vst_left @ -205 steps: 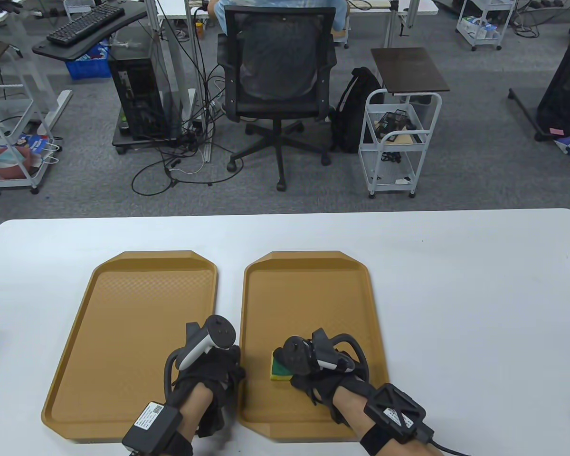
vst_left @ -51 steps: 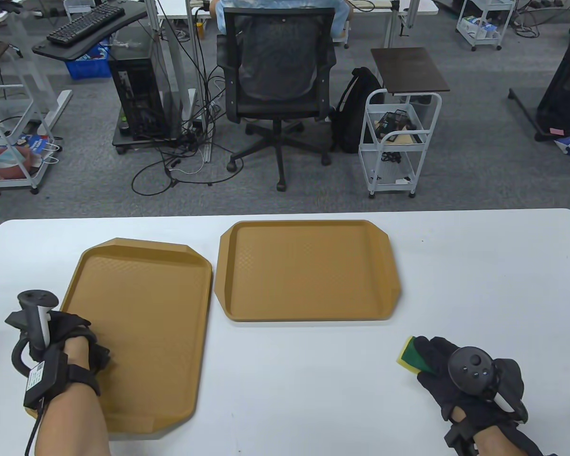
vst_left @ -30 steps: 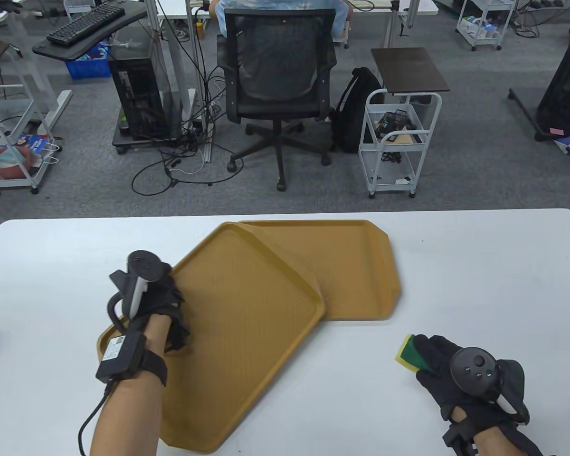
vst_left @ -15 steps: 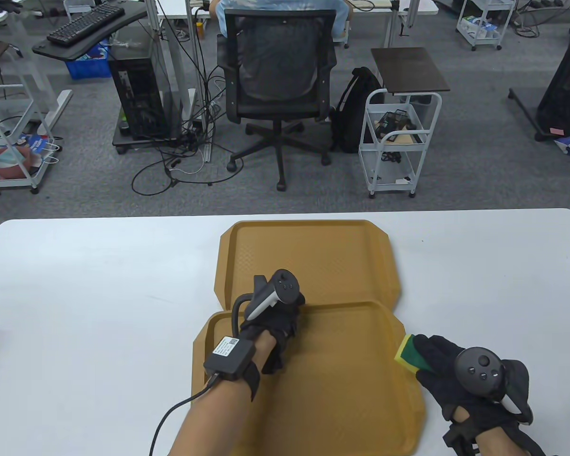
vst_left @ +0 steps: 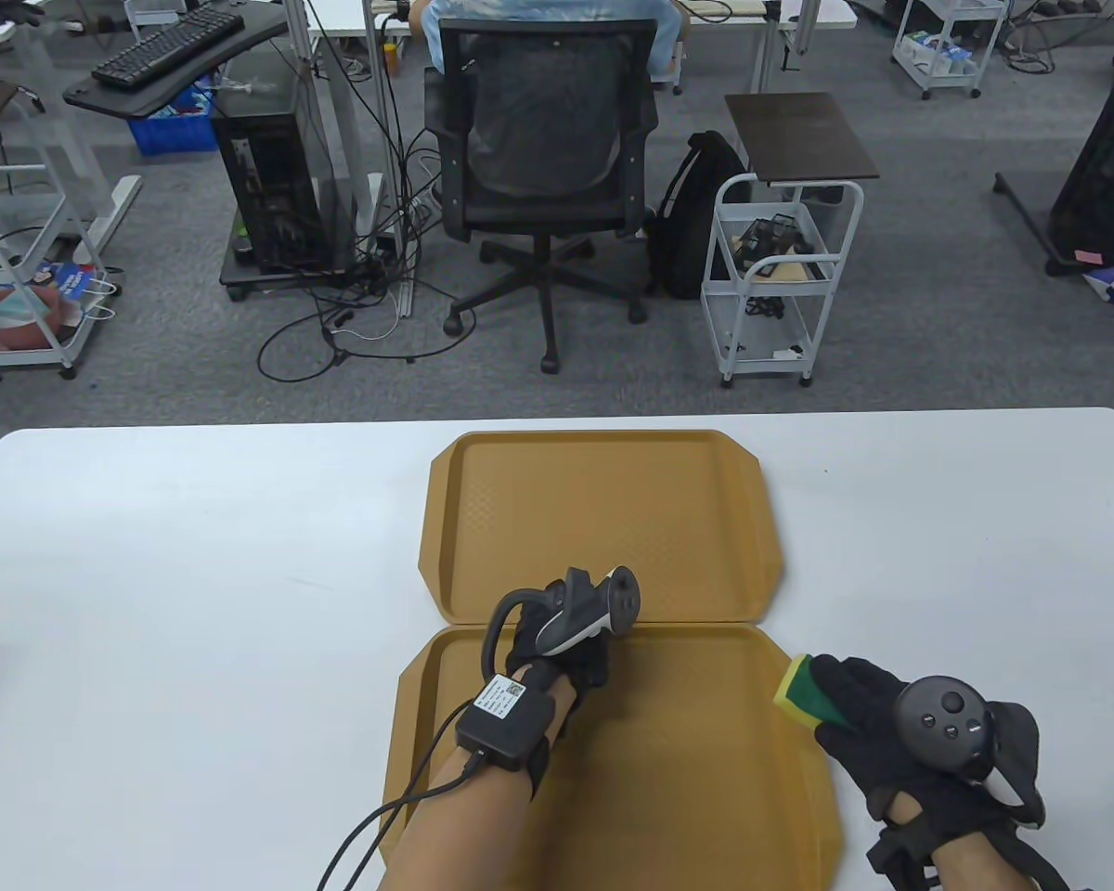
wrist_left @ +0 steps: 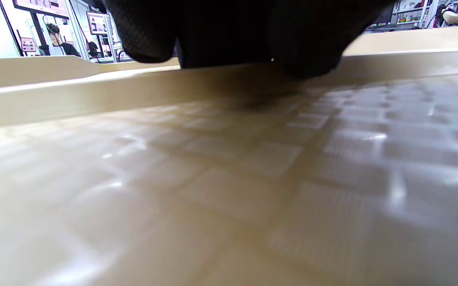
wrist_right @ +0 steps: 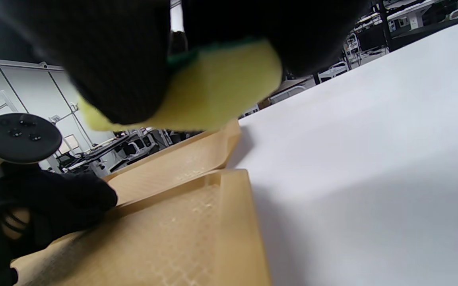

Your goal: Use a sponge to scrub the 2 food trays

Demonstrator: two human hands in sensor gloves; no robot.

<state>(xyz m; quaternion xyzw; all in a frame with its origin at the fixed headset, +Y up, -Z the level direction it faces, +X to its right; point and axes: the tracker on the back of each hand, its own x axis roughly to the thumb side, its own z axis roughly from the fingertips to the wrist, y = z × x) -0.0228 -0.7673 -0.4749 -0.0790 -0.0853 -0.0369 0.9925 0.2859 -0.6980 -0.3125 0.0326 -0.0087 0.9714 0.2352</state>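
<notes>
Two tan food trays lie end to end in the middle of the table. The far tray is bare. My left hand rests inside the near tray, close to its far wall. In the left wrist view its fingertips touch the near tray's floor just before that wall. My right hand grips a yellow and green sponge just right of the near tray's far right corner. The right wrist view shows the sponge held a little above the table, beside the near tray.
The white table stretches wide on both sides of the trays. Beyond its far edge are an office chair, a white cart and a seated person's back.
My left hand swung the left tray round to the middle and set it down in front of the far tray; over the last half second it slid nearer. My right hand kept hold of the sponge.
</notes>
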